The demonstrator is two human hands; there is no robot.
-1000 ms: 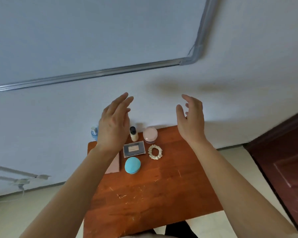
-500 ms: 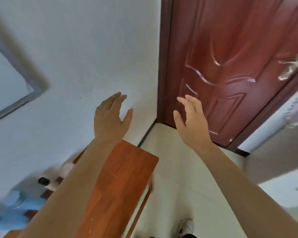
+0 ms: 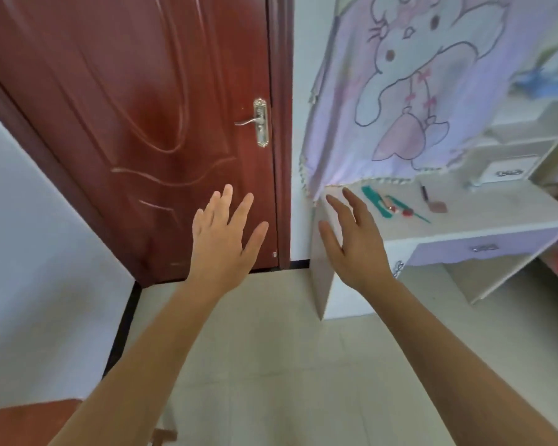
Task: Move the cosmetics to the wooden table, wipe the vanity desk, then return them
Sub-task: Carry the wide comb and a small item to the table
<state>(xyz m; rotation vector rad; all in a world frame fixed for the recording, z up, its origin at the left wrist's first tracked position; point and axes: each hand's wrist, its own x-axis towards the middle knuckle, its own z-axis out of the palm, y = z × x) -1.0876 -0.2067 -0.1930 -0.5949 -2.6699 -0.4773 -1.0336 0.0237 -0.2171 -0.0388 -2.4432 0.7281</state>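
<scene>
While the fingers (image 3: 227, 201) of the left hand (image 3: 221, 239) are reaching forward straight and spread apart, holding nothing, I am watching them hang in front of the reddish-brown panelled door (image 3: 126, 107). The fingers (image 3: 351, 201) of the right hand (image 3: 355, 243) are likewise lying apart and lightly bent, gripping nothing. Their tips are showing against the near left corner of the pale white-topped vanity desk (image 3: 496, 217), and I am not managing to tell whether they are touching it.

Just to the right of those tips, the cosmetics are lying on the desk top. A flat teal comb-shaped piece (image 3: 372, 196) is sitting nearest the fingers. Next are coming a small red round item (image 3: 407, 213) beside a thin green stick (image 3: 419, 217). Farther right, a slim dark pencil (image 3: 425, 192) is lying with a brownish square compact (image 3: 437, 206) at its near end. All of them are sitting apart from both hands.

A lilac cloth with a cartoon rabbit outline (image 3: 400, 91) is hanging over the back of the desk, its fringed hem ending just above the top. A lilac drawer front (image 3: 448, 252) is showing under the desk top. Pale floor tiles (image 3: 271, 349) are stretching beneath the forearms. A corner of the reddish wooden table (image 3: 29, 423) is showing at the bottom left beside the left forearm, well apart from the desk.
</scene>
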